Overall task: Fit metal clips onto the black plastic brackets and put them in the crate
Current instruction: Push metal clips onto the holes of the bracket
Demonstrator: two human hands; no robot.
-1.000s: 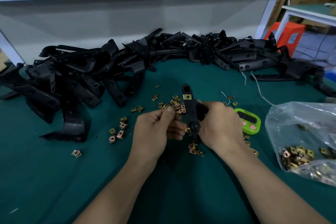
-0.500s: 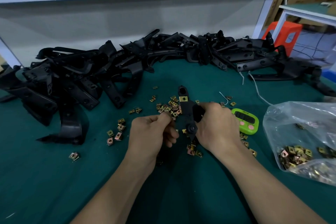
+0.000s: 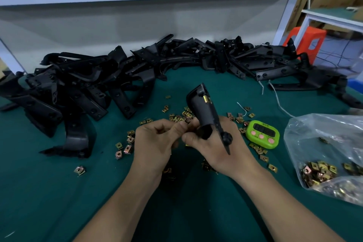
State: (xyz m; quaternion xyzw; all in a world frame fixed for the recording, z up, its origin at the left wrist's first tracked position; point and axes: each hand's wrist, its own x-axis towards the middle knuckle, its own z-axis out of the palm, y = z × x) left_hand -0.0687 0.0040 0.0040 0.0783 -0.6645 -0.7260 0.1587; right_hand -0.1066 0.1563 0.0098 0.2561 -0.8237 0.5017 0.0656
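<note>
— Where's the bracket?
— My right hand (image 3: pixel 216 149) grips the bracket (image 3: pixel 204 113) above the counter (image 3: pixel 59 192), with one clip (image 3: pixel 206 99) near its top. My left hand (image 3: pixel 157 141) is curled beside it; I cannot tell what it pinches.
— Around the hands?
— Loose clips (image 3: pixel 177 118), a bracket pile (image 3: pixel 94 88) behind, a green timer (image 3: pixel 262 133) and a bag of clips (image 3: pixel 324 159) on the right. The timer's print is unreadable.

Your bracket (image 3: pixel 204 112): matt black plastic. Clips (image 3: pixel 128 149): shiny brassy metal. Table cover (image 3: pixel 59 192): matt green cloth. Bag (image 3: pixel 324 139), 3 o'clock: glossy clear plastic.
</note>
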